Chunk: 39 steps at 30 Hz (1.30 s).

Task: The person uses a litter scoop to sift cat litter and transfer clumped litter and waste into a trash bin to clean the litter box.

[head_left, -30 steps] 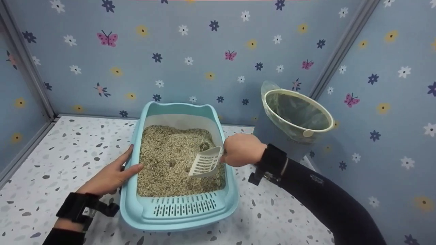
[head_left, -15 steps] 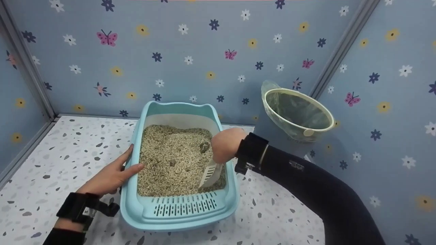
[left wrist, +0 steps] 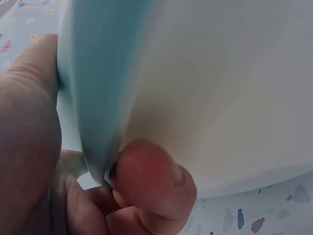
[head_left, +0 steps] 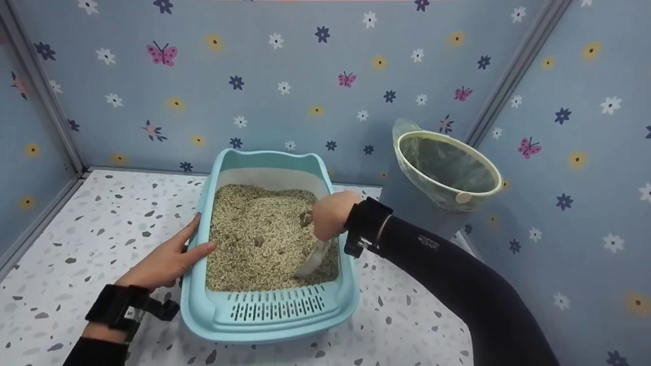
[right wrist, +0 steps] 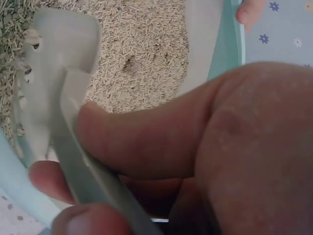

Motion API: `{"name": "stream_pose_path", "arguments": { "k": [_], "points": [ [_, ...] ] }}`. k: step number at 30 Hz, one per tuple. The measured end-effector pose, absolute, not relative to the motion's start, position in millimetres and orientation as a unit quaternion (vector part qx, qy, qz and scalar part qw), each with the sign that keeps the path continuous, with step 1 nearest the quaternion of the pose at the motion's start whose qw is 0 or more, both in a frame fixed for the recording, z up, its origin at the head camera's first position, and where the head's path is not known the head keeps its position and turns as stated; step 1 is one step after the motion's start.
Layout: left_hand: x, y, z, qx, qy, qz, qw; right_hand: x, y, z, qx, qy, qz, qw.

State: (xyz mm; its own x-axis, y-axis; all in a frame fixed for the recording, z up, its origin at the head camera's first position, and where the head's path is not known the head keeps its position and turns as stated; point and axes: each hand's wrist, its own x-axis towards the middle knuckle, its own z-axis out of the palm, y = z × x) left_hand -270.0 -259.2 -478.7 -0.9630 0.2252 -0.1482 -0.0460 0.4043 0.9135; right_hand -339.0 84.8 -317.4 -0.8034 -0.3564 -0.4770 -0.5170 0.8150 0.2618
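A light blue litter box holds pale pellet litter with darker clumps in it. My left hand grips its left rim, thumb over the top; in the left wrist view curled fingers hook under the edge. Over the right side of the box, my right hand holds a white slotted litter scoop by the handle. The scoop's blade sits tilted in the litter near the front right corner. In the right wrist view the thumb lies along the handle, and pellets show at the blade's slots.
A bin with a cream rim and a greenish liner bag stands right of the box, near the corner. Flower-patterned walls enclose the back and both sides. The speckled white surface lies under the box.
My right hand has moved left and over the box, turning the scoop from lying above the litter to blade down in it. The left hand and the box have stayed in place.
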Motion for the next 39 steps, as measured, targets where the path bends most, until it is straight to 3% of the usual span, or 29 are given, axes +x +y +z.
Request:
{"name": "stream_pose_path", "arguments": {
  "k": [16, 39],
  "points": [
    [-271.7, -259.9, -478.6, 0.059, 0.83, 0.541, 0.122, -352.6, 75.9, -371.0, -0.25, 0.952, 0.083, 0.154],
    [-270.9, -259.2, -480.6, 0.06, 0.831, 0.539, 0.123, -386.6, 49.8, -435.6, -0.294, 0.929, -0.066, 0.213]
  ]
}}
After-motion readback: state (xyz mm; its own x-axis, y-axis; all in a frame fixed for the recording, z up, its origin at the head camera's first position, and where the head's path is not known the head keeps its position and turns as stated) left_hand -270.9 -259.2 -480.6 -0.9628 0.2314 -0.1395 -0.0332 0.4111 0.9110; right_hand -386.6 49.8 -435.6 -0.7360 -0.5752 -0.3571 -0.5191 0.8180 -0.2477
